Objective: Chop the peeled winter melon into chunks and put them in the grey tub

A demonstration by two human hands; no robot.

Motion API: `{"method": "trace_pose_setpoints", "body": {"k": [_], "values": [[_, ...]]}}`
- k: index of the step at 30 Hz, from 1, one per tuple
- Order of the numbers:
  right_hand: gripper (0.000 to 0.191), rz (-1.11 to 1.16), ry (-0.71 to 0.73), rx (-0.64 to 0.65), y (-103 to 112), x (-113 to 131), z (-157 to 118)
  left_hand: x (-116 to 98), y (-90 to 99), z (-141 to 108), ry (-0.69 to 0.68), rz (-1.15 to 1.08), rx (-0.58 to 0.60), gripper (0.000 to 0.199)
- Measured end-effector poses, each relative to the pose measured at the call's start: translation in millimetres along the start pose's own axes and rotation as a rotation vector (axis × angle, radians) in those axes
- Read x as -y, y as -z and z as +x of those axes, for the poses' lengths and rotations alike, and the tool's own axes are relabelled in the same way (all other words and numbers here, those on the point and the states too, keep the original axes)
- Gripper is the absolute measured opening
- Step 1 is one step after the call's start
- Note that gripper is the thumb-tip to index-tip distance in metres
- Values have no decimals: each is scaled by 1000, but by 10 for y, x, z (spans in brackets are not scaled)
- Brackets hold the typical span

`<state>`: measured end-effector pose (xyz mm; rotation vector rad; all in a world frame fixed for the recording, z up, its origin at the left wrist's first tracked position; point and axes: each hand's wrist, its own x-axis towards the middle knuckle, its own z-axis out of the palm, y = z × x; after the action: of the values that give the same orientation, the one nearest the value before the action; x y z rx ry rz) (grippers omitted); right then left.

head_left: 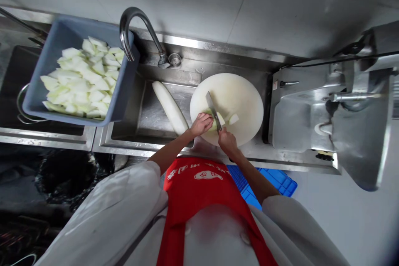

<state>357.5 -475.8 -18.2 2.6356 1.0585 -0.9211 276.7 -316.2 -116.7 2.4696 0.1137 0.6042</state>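
On the round white cutting board [243, 95], my right hand [228, 141] grips the handle of a knife [212, 106]. Its blade lies against a piece of pale green gourd or radish [220, 119]. My left hand [202, 124] is closed on that vegetable just left of the blade, its fingers hiding most of it. One cut chunk [233, 119] rests on the board to the right of the knife. A long peeled vegetable [171, 108] leans in the sink, left of my left hand.
A blue-grey tub [123, 104] heaped with cut chunks [85, 77] stands at the left over the sinks. The curved faucet [137, 12] rises behind the sink [146, 112]. A metal slicing machine [358, 129] is at the right. Below the counter lies a blue crate [274, 181].
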Motion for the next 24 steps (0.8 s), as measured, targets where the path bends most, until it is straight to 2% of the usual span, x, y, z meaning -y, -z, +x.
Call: {"method": "trace_pose_setpoints", "body": {"k": [12, 19, 24], "values": [[28, -21, -14, 20, 279, 9, -517, -7, -7, 25, -18, 63, 77, 26], [28, 10, -17, 100, 365, 15, -415, 22, -62, -4, 23, 14, 87, 28], [30, 20, -18, 87, 242, 91, -198, 64, -108, -28, 38, -38, 58, 31]]}}
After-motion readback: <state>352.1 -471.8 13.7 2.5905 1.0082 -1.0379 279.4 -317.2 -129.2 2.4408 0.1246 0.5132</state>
